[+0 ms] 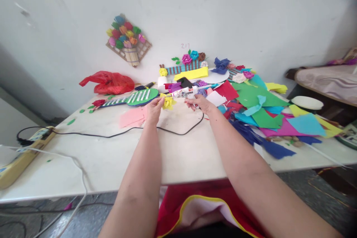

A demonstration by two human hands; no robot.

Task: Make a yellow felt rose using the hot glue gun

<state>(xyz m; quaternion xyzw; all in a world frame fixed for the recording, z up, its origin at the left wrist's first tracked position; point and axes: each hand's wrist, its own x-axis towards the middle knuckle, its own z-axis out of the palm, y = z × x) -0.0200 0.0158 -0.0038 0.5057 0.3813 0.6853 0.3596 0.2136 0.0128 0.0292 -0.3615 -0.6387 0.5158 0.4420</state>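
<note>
My left hand (155,109) pinches a yellow paper flower (168,102) above the table. In my right hand (199,103) is a white glue gun (184,92), its fingers wrapped round the handle. The gun's nozzle points left and sits close to the flower; whether they touch I cannot tell. A black cord (184,134) runs from the gun's handle across the table to the left. Beneath and left of my left hand lie pink paper sheets (132,117). Behind it rests a green guitar-shaped craft piece (142,97) with white strips and a red flower.
A yellow power strip (28,156) stands at the left edge. Behind are a red plastic bag (111,83) and scissors (145,86). Coloured paper (259,93) is heaped on the right, near a white bowl (307,102). A flower decoration (126,41) hangs on the wall.
</note>
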